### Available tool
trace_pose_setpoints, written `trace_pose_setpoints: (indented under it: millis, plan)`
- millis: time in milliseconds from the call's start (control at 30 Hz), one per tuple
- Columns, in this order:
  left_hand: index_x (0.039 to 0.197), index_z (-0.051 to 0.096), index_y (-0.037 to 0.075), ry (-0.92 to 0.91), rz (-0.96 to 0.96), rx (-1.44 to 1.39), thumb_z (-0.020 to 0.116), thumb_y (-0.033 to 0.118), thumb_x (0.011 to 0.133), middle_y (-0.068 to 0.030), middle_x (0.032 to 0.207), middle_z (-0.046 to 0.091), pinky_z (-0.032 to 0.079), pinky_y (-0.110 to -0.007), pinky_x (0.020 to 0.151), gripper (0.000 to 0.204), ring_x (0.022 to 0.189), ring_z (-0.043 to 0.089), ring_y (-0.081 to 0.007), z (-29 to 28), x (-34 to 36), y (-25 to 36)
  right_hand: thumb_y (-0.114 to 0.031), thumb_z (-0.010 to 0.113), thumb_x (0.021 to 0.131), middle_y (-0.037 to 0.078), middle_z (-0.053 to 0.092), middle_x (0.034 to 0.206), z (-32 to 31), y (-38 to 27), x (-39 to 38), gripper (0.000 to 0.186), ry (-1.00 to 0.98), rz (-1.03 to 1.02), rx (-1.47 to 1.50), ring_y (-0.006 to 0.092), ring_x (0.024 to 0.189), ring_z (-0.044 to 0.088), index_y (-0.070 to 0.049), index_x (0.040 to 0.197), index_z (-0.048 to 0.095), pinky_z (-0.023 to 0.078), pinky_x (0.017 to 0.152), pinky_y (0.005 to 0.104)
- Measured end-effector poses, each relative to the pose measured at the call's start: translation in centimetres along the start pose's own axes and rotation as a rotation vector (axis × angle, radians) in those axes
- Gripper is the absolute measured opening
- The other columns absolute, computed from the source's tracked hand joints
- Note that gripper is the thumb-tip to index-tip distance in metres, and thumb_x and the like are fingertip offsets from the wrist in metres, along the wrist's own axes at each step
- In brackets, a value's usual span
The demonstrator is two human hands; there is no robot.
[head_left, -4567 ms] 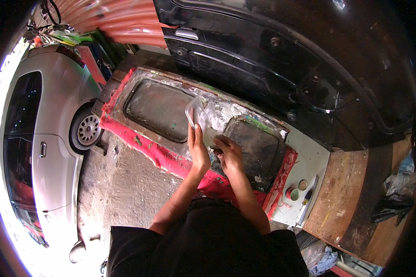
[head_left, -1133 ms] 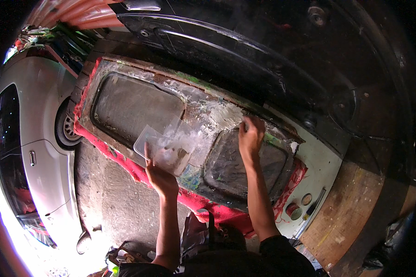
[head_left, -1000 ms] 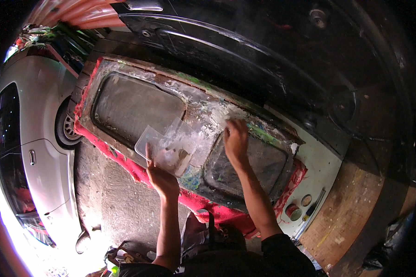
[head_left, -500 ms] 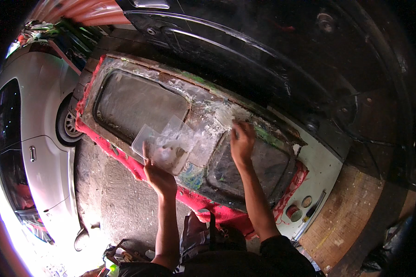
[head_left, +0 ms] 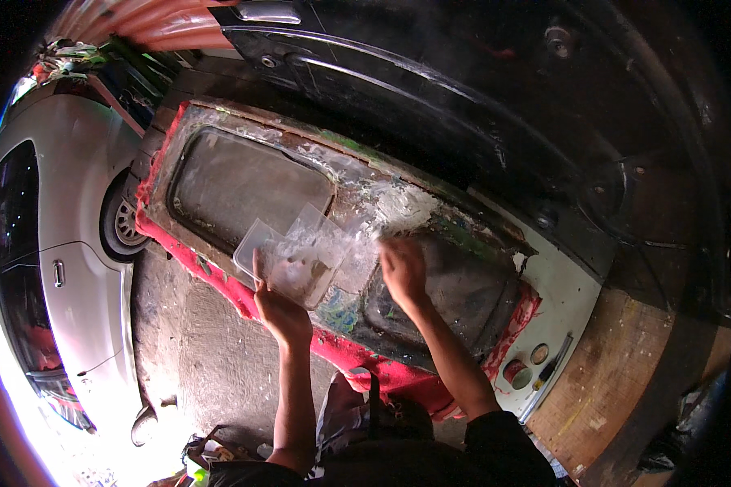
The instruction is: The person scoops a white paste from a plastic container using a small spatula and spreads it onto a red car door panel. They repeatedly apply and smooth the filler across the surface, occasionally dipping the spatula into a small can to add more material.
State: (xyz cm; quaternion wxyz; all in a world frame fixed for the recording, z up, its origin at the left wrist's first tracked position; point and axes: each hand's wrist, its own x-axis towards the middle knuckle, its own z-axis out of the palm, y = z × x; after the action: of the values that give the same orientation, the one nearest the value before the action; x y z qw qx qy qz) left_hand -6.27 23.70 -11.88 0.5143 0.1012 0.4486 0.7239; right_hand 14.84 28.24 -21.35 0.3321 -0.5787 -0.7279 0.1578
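My left hand (head_left: pixel 282 312) grips the near edge of a clear plastic container (head_left: pixel 288 268), holding it tilted over a worn, rust-stained panel (head_left: pixel 361 170). White residue is smeared inside the container, and a second clear flap (head_left: pixel 311 217) sticks up on its far side. My right hand (head_left: pixel 404 266) is just right of the container, fingers bunched together and partly blurred. Whatever they hold, if anything, cannot be made out. Beyond that hand, a rough patch of white paste-like material (head_left: pixel 402 204) covers part of the panel. Dark recessed areas lie on either side of the patch.
Red cloth (head_left: pixel 357 357) pads the panel's near edge. A pale surface at the right bears an open tin (head_left: pixel 516 373), a round lid (head_left: pixel 539 353) and a long-handled tool (head_left: pixel 548 375). A large black vehicle panel (head_left: pixel 495 89) rises behind; a silver car (head_left: pixel 81 235) stands left.
My right hand has moved left and nearer to me, from beside the white patch toward the container. My left hand and the container have barely moved.
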Motion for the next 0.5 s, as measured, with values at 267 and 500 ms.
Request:
trace_pose_setpoints:
  millis: [267, 500]
  plan:
    - [0.159, 0.035, 0.017, 0.042, -0.03, -0.035, 0.039, 0.032, 0.101, -0.0131, 0.138, 0.057, 0.043, -0.05, 0.109, 0.06, 0.127, 0.056, -0.0308, -1.2, -0.1, -0.7, -0.001, 0.071, 0.085, 0.013, 0.069, 0.105, -2.8, 1.6, 3.3, 0.024, 0.252, 0.094, 0.049, 0.0321, 0.099, 0.063, -0.005, 0.108, 0.074, 0.047, 0.092, 0.0458]
    - [0.159, 0.035, 0.017, 0.052, -0.016, 0.005, 0.038, 0.034, 0.1, -0.0137, 0.141, 0.055, 0.041, -0.051, 0.112, 0.061, 0.128, 0.055, -0.0316, -1.4, -0.1, -0.9, -0.003, 0.073, 0.084, 0.013, 0.066, 0.114, 0.0, 1.5, 3.8, 0.031, 0.066, 0.032, -0.29, 0.0335, 0.111, 0.059, -0.008, 0.114, 0.073, 0.046, 0.095, 0.0454]
